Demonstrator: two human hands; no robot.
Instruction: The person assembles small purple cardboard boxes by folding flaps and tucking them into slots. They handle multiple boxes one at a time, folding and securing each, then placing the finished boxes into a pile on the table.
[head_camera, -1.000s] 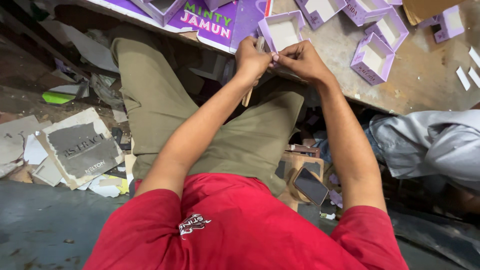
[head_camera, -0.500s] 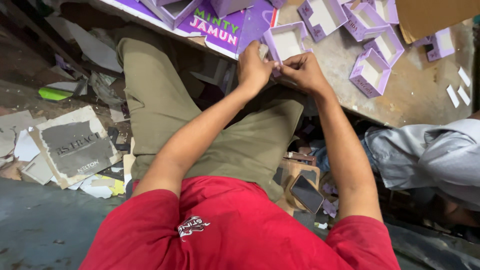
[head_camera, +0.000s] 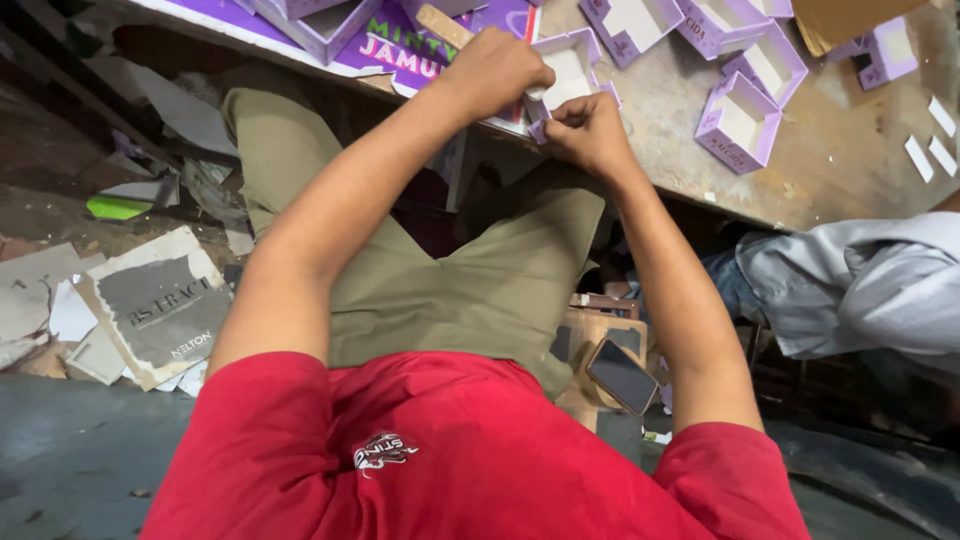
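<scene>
At the bench edge, both hands, left and right, pinch one small purple box, folding its side; next it needs a firm press.

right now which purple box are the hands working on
The purple box at the table's near edge, between the left hand and right hand; the others lie untouched farther back.

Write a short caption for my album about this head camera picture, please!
Left hand and right hand hold a small purple box at the table edge.
</scene>
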